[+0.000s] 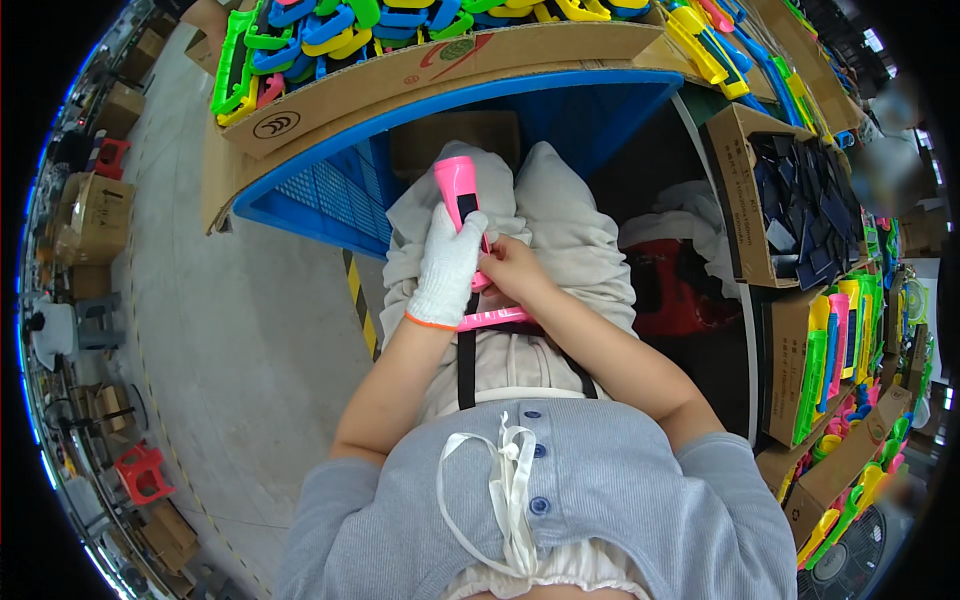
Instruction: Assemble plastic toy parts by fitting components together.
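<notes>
Grey shirt [600,480] nearest lens. Gloved left hand [447,262] wrapped pink torch [460,200] mid-body; bare right hand [512,268] pinched its lower end. Judged light, stiff, smooth plastic; barrel grip best.

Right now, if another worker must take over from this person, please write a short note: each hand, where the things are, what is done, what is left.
Left hand: white glove, grip closed around the pink flashlight, held over the lap.
Right hand: bare, fingers at the flashlight's lower end, by the pink strap.
Supplies: dark flat parts in the cardboard box on the right; coloured plastic pieces in the long carton ahead, above the blue crate.
Done: flashlight body is in hand.
Left: lower end seems still being worked on; I cannot tell how far.
</notes>
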Motion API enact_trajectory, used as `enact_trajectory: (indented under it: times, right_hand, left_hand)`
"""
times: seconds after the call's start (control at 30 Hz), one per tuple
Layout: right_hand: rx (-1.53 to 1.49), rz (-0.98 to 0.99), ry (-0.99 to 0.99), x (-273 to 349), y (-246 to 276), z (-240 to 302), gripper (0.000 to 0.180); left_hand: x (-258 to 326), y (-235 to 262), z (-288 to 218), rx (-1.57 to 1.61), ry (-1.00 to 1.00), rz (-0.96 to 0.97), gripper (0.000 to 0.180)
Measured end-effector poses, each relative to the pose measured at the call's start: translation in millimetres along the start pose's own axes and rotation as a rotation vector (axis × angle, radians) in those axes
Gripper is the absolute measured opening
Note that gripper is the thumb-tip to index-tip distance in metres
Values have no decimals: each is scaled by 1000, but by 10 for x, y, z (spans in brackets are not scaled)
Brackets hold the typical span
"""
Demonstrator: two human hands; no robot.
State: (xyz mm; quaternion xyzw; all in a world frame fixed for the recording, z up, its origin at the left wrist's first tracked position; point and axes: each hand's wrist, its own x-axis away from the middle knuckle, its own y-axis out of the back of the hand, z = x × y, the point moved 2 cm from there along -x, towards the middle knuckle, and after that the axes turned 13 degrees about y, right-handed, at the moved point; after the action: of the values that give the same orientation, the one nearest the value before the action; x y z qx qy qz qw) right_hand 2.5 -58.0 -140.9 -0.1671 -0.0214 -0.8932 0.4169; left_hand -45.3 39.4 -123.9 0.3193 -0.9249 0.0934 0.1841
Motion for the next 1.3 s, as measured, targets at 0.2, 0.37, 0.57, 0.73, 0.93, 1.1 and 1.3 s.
enact_trajectory:
  times: [0.2, 0.37, 0.57, 0.73, 0.93, 1.1, 1.3]
  right_hand:
    - [117, -29, 79, 114, 37, 218, 30]
    - [152, 0, 99, 98, -4, 238, 32]
    - [-158, 38, 92, 175, 60, 394, 32]
    - [-345, -93, 139, 162, 119, 233, 28]
    - [-193, -224, 193, 276, 34, 291, 42]
    - [101, -425, 286, 543, 282, 387, 46]
    - [473, -900, 693, 837, 716, 323, 26]
  left_hand:
    - [97, 3, -136, 410, 190, 88, 19]
    - [196, 93, -187, 119, 16, 7, 26]
    - [267, 179, -454, 223, 62, 432, 33]
    - [334, -21, -560, -321, -192, 381, 35]
    - [307, -19, -449, -506, -147, 347, 27]
    - [382, -284, -383, -697, -249, 297, 26]
    - [390, -396, -585, -932, -118, 463, 26]
